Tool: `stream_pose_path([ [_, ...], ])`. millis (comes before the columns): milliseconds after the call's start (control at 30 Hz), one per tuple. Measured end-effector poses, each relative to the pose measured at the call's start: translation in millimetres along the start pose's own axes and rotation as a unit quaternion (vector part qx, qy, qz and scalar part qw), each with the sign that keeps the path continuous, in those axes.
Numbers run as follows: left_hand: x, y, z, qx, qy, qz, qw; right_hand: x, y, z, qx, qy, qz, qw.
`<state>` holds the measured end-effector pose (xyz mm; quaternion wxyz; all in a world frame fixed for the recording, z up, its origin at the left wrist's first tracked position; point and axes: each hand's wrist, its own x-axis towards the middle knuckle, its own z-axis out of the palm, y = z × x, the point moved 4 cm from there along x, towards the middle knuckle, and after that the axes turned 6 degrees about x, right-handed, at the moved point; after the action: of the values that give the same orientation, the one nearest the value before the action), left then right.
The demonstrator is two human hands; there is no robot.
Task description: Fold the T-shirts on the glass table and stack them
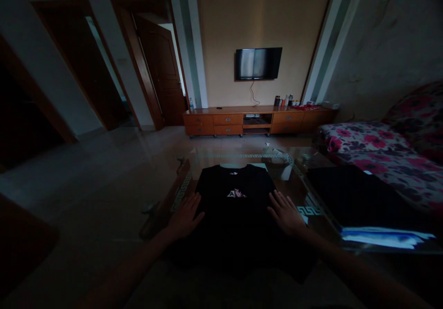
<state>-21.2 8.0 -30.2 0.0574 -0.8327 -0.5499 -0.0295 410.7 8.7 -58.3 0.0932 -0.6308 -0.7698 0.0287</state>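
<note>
A black T-shirt [235, 226] lies spread on a glass coffee table [182, 191], its neckline at the far side and a small white and pink print on the chest. My left hand [185, 215] rests with fingers extended on the shirt's left edge. On the right edge lies my right hand [285, 212], flat, its fingers spread. Neither hand grips the cloth. The near part of the shirt fades into shadow, so its lower edge is hard to make out.
On the right, dark folded cloth [353, 196] lies over a white and blue stack [384, 237]. Beyond it stands a floral sofa [374, 138]. A wooden TV cabinet [228, 120] with bottles on top stands under a wall television [259, 63]. The room is dim.
</note>
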Motion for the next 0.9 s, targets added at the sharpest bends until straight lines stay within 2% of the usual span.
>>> stream_pose_path([
  [367,104,-29,21,0.000,-0.001,-0.001,1.000,99,29,5,-0.010,-0.038,0.034,0.999],
  [667,183,-56,43,-0.004,0.012,0.001,1.000,172,54,16,-0.025,-0.037,0.044,0.998],
  [800,211,-63,50,-0.006,0.016,-0.002,1.000,201,65,19,-0.034,-0.038,0.041,0.998],
  [900,221,-63,49,-0.004,0.006,-0.008,1.000,215,66,18,-0.040,-0.041,0.033,0.998],
])
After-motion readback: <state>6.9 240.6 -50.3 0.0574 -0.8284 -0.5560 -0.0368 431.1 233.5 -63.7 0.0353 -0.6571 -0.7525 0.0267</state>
